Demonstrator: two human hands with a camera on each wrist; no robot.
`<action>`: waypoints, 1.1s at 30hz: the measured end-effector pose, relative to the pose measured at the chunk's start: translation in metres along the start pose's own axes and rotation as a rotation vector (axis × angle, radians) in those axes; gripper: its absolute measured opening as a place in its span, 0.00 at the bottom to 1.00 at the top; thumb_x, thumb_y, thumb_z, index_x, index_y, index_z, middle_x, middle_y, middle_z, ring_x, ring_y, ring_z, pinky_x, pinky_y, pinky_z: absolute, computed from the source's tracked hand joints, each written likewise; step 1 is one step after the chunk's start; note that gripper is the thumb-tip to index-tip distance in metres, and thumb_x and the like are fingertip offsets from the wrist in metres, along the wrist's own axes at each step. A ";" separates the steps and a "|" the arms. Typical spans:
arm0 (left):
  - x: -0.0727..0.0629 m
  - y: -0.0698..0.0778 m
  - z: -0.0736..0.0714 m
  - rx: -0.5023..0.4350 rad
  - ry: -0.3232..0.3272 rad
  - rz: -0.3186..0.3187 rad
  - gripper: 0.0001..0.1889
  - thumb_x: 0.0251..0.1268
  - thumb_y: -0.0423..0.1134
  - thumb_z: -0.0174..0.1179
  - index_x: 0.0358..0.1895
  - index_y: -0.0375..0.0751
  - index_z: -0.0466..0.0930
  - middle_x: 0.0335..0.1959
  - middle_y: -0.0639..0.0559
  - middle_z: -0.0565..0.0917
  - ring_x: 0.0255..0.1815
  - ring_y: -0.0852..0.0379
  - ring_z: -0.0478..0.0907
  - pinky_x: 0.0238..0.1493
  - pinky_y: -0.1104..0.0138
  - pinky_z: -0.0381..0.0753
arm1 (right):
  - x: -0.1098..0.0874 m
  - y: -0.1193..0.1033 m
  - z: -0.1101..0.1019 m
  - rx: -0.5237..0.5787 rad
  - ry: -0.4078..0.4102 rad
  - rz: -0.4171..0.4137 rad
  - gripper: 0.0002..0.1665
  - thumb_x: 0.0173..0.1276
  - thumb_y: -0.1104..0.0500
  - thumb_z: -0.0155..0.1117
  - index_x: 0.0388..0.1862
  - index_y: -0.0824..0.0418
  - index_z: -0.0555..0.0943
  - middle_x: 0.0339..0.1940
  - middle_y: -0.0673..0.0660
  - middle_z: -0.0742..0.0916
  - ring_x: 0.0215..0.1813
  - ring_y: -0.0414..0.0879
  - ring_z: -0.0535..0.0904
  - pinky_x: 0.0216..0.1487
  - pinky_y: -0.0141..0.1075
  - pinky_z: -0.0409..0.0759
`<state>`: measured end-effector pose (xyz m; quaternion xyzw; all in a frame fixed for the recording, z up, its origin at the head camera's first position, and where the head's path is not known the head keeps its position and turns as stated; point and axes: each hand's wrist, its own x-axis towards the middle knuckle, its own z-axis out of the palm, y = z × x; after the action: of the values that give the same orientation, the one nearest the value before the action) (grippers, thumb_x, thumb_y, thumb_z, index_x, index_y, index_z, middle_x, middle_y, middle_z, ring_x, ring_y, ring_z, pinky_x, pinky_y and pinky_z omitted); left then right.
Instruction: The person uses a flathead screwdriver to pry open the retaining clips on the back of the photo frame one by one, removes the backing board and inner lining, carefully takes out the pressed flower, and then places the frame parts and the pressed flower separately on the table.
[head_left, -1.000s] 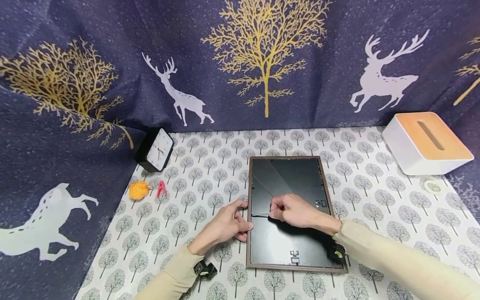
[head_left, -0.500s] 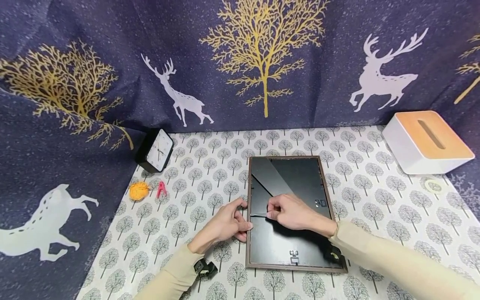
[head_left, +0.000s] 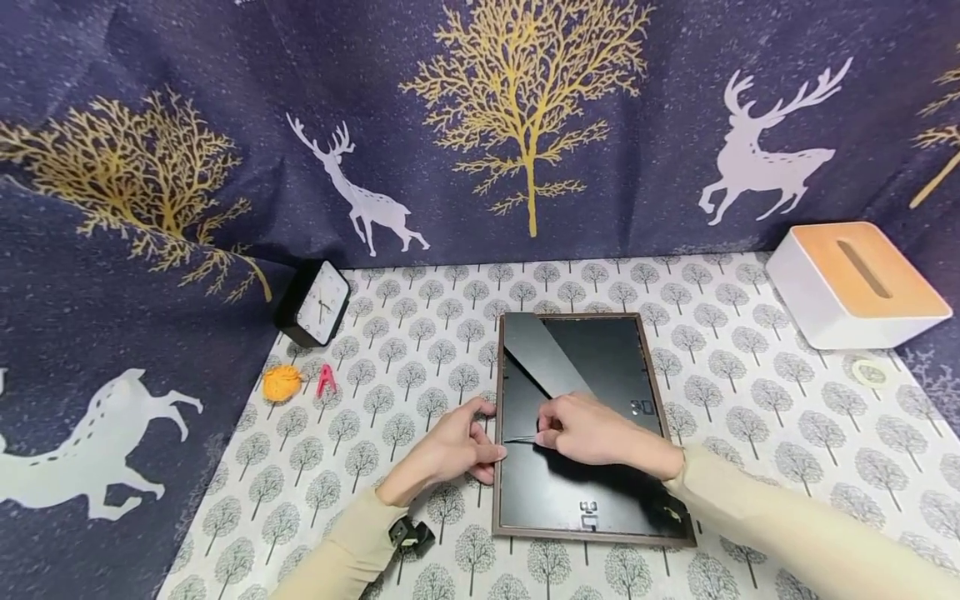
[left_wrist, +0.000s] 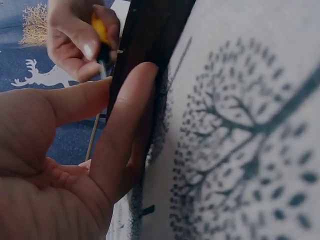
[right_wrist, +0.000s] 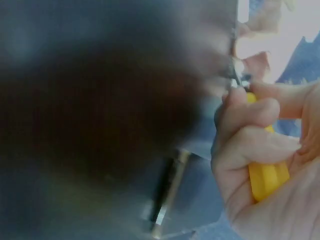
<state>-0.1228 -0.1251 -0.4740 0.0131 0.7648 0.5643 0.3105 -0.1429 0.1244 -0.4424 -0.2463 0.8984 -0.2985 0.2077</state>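
Observation:
A picture frame [head_left: 594, 538] lies face down, its black backing board [head_left: 540, 500] and metal hangers showing. A lighter diagonal band [head_left: 547, 350] crosses the board with a dark line beside it; whether it is a part or a reflection, I cannot tell. My right hand [head_left: 581, 429] grips a screwdriver by its yellow handle [right_wrist: 265, 175]. The thin metal shaft [head_left: 521, 439] points left, its tip at the frame's left edge. My left hand [head_left: 457, 446] rests against that edge, with fairly straight fingers [left_wrist: 135, 87] touching its outer side.
A black clock [head_left: 318, 304] stands back left, near an orange yarn ball [head_left: 281, 383] and a pink clip [head_left: 326, 380]. At the right are a white tissue box [head_left: 858, 287] with a wood-coloured lid and a pale ring [head_left: 868, 373], perhaps tape. A dark curtain hangs behind.
The right hand and screwdriver have shifted slightly, the shaft now a little lower on the board. The diagonal band looks lighter and its dark line wider. My left hand has stayed at the frame's edge.

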 end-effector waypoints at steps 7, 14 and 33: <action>0.004 -0.003 0.004 0.003 0.009 -0.003 0.39 0.68 0.29 0.73 0.78 0.35 0.64 0.35 0.43 0.86 0.25 0.54 0.88 0.35 0.59 0.99 | 0.006 0.005 -0.027 0.026 0.062 0.001 0.10 0.79 0.57 0.67 0.33 0.54 0.84 0.24 0.47 0.82 0.27 0.40 0.73 0.31 0.31 0.74; 0.006 -0.003 -0.002 -0.003 -0.031 0.007 0.38 0.66 0.27 0.74 0.76 0.33 0.66 0.35 0.42 0.86 0.26 0.54 0.88 0.36 0.58 0.99 | 0.028 0.023 -0.046 0.033 0.140 -0.057 0.11 0.79 0.57 0.65 0.32 0.56 0.84 0.22 0.48 0.86 0.25 0.41 0.75 0.33 0.33 0.75; 0.037 0.018 -0.017 0.065 0.090 0.044 0.32 0.67 0.28 0.74 0.72 0.31 0.73 0.38 0.42 0.88 0.24 0.57 0.88 0.35 0.61 0.98 | 0.061 0.041 -0.041 -0.016 0.065 -0.077 0.13 0.77 0.56 0.65 0.28 0.52 0.82 0.20 0.45 0.83 0.23 0.40 0.72 0.28 0.32 0.69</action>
<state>-0.1670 -0.1191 -0.4729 0.0144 0.7954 0.5459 0.2628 -0.2254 0.1368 -0.4518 -0.2723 0.8969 -0.3071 0.1648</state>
